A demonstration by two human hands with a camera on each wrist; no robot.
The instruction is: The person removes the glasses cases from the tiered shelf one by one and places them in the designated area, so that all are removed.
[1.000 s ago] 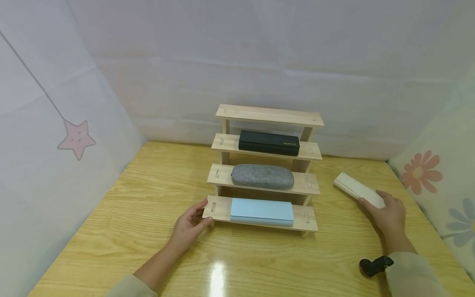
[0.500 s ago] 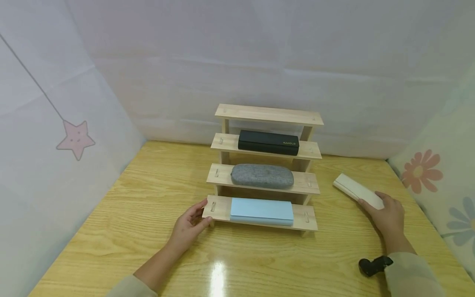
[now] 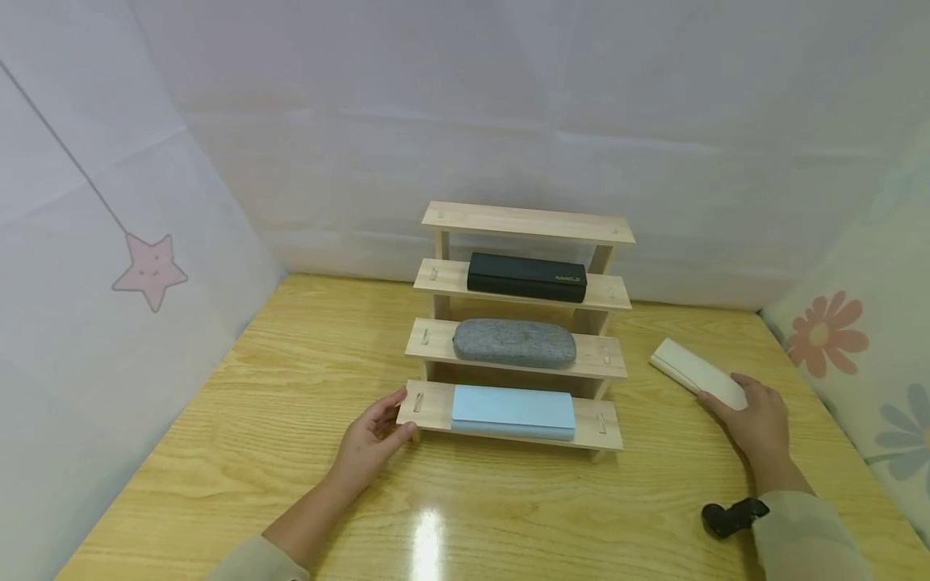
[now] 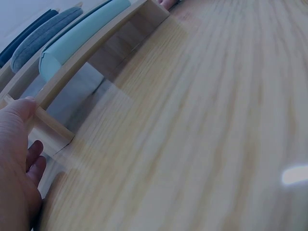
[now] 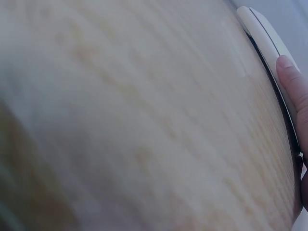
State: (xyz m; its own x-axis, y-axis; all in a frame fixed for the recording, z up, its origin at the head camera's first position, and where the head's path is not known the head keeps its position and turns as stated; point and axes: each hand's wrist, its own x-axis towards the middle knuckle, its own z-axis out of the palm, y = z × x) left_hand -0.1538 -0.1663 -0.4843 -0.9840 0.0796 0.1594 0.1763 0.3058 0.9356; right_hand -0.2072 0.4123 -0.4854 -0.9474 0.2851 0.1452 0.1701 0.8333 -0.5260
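A stepped wooden rack [image 3: 526, 222] stands mid-table. Its top shelf is bare. Below it lie a black case [image 3: 526, 277], a grey fabric case [image 3: 514, 342] and, lowest, a light blue case [image 3: 513, 410]. My left hand [image 3: 374, 440] holds the left end of the lowest shelf, thumb on top. The left wrist view shows that thumb on the rack's [image 4: 53, 130] end, beside the blue case [image 4: 82, 36]. My right hand [image 3: 756, 420] grips the near end of a cream case [image 3: 690, 373] lying on the table right of the rack. In the right wrist view a fingertip [image 5: 293, 82] lies on the cream case [image 5: 262, 33].
The wooden table [image 3: 291, 387] is walled by white fabric behind and at the left, where a pink star [image 3: 150, 270] hangs. Flowered fabric [image 3: 824, 335] closes the right side. A black strap piece [image 3: 730, 516] sits at my right wrist.
The right hand and the cream case have crept very slightly to the left. The left hand and the rack have not moved.
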